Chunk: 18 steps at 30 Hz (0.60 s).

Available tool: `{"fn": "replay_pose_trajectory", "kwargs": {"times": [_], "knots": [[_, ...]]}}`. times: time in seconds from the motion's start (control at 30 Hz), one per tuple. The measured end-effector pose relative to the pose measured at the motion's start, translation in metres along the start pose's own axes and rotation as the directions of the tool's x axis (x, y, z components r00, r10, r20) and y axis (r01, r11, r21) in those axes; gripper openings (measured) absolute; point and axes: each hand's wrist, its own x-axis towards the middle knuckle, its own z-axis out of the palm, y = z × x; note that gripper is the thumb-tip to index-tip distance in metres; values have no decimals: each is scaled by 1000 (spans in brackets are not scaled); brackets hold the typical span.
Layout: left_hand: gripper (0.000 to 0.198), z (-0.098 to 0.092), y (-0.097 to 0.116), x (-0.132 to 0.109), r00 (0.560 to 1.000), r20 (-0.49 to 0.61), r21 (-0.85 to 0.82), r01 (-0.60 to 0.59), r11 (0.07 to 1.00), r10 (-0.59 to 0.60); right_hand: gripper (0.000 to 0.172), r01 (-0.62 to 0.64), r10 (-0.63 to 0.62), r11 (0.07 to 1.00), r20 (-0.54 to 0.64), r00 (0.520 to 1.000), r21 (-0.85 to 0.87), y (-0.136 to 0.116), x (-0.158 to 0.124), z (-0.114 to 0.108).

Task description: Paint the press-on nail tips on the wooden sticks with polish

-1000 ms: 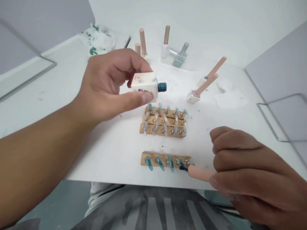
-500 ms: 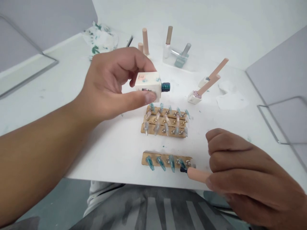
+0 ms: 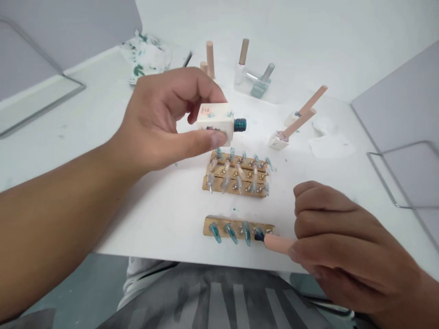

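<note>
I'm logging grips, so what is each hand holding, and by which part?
Left hand holds a small white bottle by its body, between thumb and fingers. Right hand pinches the brush by its pink handle.

white table point(image 3: 164, 205), speckled with teal paint. near edge: single wooden strip point(image 3: 236, 227) of teal nail tips. just behind it, a block of three strips point(image 3: 236, 176). further back: two tipped-over bottles with pink caps point(image 3: 295, 123), clear tray point(image 3: 252, 82), stained tissue point(image 3: 147, 57) far left, white tissue point(image 3: 329, 146) right.
</note>
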Motion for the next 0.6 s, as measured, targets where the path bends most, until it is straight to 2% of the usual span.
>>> {"fn": "replay_pose_trajectory", "kwargs": {"times": [0.07,0.2,0.37,0.47,0.6], "knots": [[28,0,0,0,1000,-1,-2,9,1000,-9,18,-6,6,1000,10,1000,20,-2,0,0],[30,0,1,-2,1000,-3,12,18,1000,-18,17,-81,80,997,-53,995,-2,-4,-2,0],[29,0,2,-2,999,-5,0,32,1000,-32,18,41,-43,998,-51,998,-38,4,2,0],[29,0,2,-2,1000,-3,-7,23,1000,-23,18,-1,1,1000,-20,1000,-3,4,1,0],[29,0,3,-1,1000,0,2,19,1000,-19,17,-86,86,996,-49,995,14,-4,-5,0]]}}
